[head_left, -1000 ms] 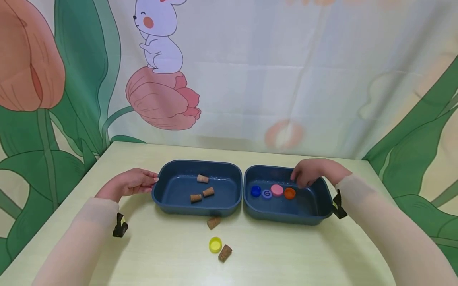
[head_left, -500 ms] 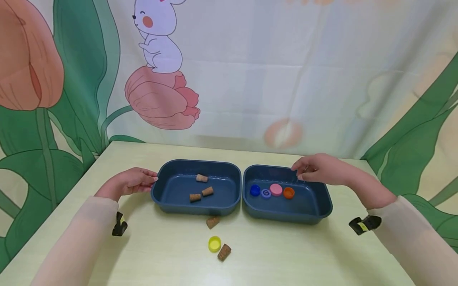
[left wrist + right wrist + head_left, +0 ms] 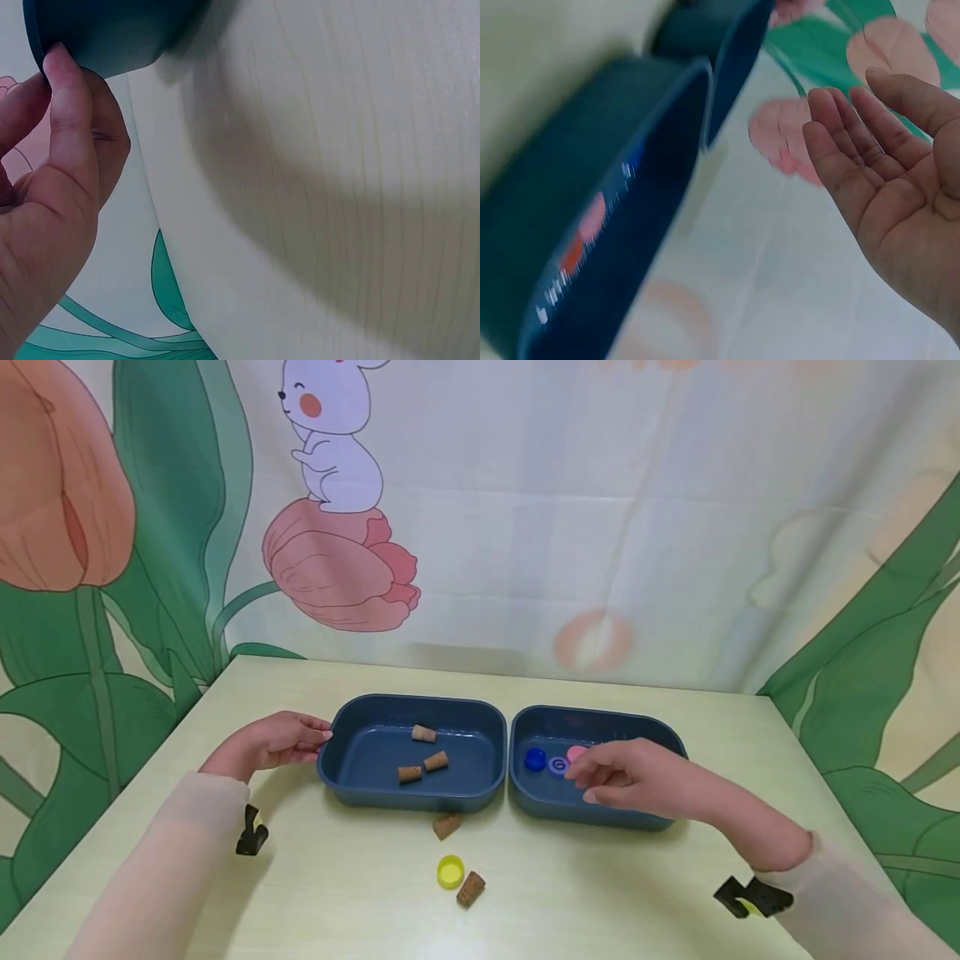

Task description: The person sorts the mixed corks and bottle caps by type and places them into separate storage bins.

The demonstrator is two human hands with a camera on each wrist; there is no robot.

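My left hand (image 3: 281, 742) holds the left end of a dark blue tray (image 3: 412, 799), thumb at its rim in the left wrist view. Inside lie a pale cork (image 3: 423, 734) and two browner corks. My right hand (image 3: 637, 778) hovers over the front of a second blue tray (image 3: 585, 812), holding nothing; its palm and relaxed fingers show in the right wrist view. A blue cap (image 3: 535, 760), a lavender cap marked G (image 3: 557, 766) and a partly covered pink cap (image 3: 576, 753) lie in this tray. The orange cap (image 3: 571, 253) is hidden in the head view.
On the pale table (image 3: 337, 893), a cork (image 3: 447, 826) lies just before the left tray. Nearer me, a yellow cap (image 3: 450, 872) sits beside another cork (image 3: 471, 889). The trays stand side by side, nearly touching. A printed curtain (image 3: 487, 568) hangs behind the table.
My right hand has come up out of the right tray and moved toward me and to the left, over its front edge. The left hand and the loose pieces stay put.
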